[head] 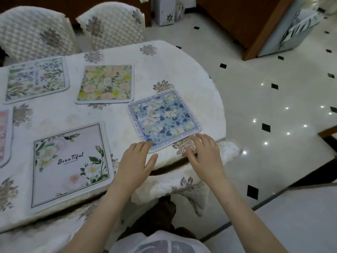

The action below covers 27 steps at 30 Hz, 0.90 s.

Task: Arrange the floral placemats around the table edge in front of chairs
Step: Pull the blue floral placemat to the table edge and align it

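You see soft, even indoor light; small bright glints dot the glossy floor [273,110], and wide-angle bending warps the edges.

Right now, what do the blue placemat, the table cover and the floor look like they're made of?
Blue placemat: probably printed fabric or soft foam, matte, with rounded corners and a pale bound edge.
Table cover: padded cloth, matte, crumpled and draping at the rim.
Floor: glossy pale tile with black diamond insets, mirroring ceiling lights; whether ceramic or stone is unclear.

White patterned tablecloth [164,66] w/ brownish flower motifs. Glossy tile floor [255,99], black diamond insets. Wooden cabinet [242,21] top right; pale box [165,10] nearby, poss. cardboard.
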Motion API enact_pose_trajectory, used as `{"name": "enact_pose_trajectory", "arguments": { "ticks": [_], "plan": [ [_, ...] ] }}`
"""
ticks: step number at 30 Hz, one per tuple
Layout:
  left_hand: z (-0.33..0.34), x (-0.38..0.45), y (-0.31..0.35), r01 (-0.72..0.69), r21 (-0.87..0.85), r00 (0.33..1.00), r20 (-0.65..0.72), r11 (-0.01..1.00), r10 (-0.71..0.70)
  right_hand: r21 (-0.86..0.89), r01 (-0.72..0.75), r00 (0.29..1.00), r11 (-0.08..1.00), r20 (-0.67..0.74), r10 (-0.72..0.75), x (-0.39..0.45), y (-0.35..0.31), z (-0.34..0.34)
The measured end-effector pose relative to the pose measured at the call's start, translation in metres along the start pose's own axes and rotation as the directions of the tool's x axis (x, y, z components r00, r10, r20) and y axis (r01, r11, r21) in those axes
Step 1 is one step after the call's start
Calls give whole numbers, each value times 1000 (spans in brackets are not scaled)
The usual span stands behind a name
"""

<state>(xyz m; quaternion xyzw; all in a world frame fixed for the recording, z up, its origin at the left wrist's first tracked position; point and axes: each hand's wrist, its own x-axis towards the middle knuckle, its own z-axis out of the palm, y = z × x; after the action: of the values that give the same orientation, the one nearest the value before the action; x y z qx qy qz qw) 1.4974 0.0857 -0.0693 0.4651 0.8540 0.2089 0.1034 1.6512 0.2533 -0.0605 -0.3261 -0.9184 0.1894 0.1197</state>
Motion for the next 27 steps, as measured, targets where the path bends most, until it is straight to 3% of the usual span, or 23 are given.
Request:
{"name": "enact_pose_trajectory", "arguments": {
  "ticks": [8, 15, 21, 27],
  "plan": [
    [14, 74, -24, 111, -69, 992, -49, 991, -115, 19, 49, 994, 999, 93, -51, 81, 22, 12],
    [47, 116, -58, 268, -89, 963, 14, 959, -268, -1, 8, 966, 1000, 259, -7, 156, 45, 51],
    [83, 128, -72, 509, -171, 861, 84, 843, -502, -94, -114, 900, 989, 411, 143, 195, 78, 85],
    [104, 133, -74, 655, -215, 749, 55, 724, -661, -230, -131, 875, 964, 431, 221, 210, 98, 101]
  ]
}}
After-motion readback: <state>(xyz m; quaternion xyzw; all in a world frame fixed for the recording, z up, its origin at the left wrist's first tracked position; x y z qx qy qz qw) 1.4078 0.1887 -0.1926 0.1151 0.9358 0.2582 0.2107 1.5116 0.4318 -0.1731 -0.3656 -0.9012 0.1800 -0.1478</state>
